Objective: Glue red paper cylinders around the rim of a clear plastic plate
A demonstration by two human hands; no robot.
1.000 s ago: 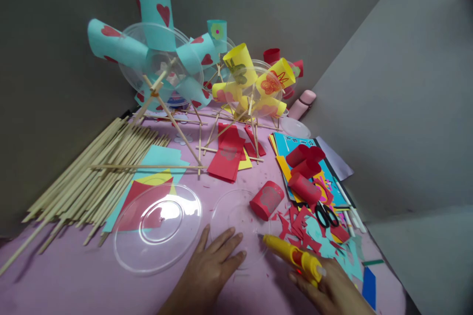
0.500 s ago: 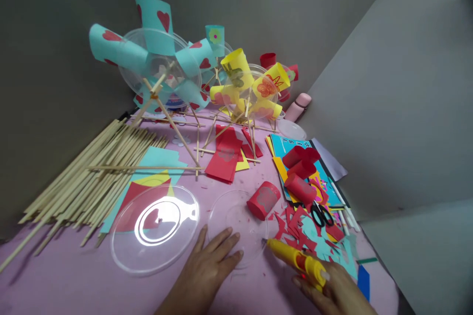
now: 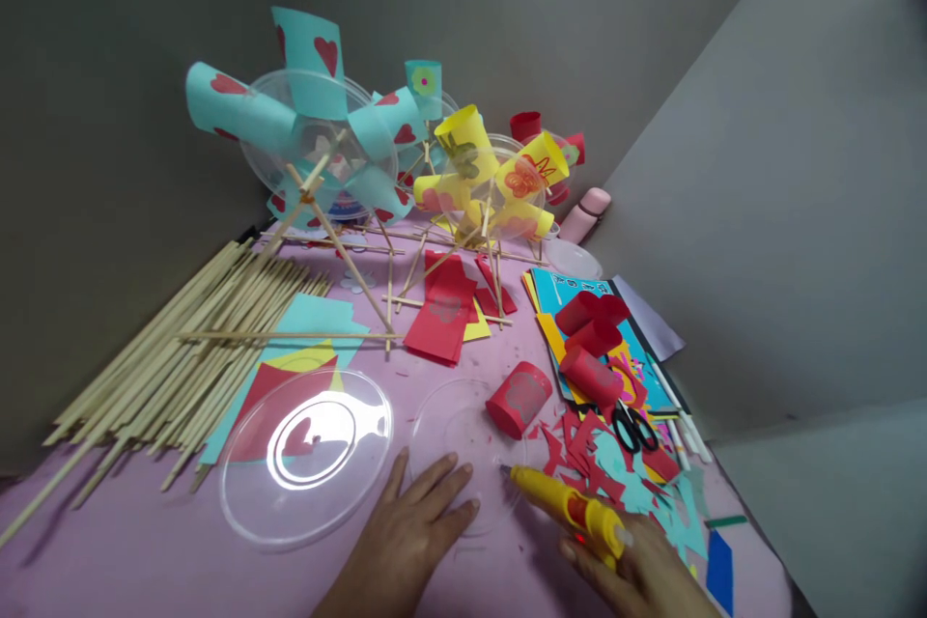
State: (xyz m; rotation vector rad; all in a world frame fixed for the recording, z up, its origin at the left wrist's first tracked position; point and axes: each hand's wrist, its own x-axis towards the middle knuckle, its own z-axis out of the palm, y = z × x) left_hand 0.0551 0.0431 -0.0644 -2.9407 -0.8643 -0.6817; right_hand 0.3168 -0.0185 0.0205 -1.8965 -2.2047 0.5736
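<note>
The pink counter (image 3: 145, 550) fills the view. At its 11 o'clock stands the blue paper wheel (image 3: 319, 130) on stick legs, with the yellow paper wheel (image 3: 492, 179) just to its right. A heap of wooden sticks (image 3: 181, 348) lies at 9 o'clock. A large clear plate (image 3: 308, 454) sits near the centre. Beside it, at 3 o'clock from it, lies the smaller clear plate (image 3: 463, 449), with a red paper roll (image 3: 519, 399) on its far edge. The left hand (image 3: 416, 521) lies flat, fingers spread, pressing that plate's near rim, as a second ago. The right hand (image 3: 641, 575) is closed around the yellow glue gun (image 3: 569, 507). Its nozzle has slid a little leftward and now sits over the plate's 4 o'clock rim, so gluing looks under way there. Scissors (image 3: 633, 427) lie among paper scraps at 3 o'clock.
</note>
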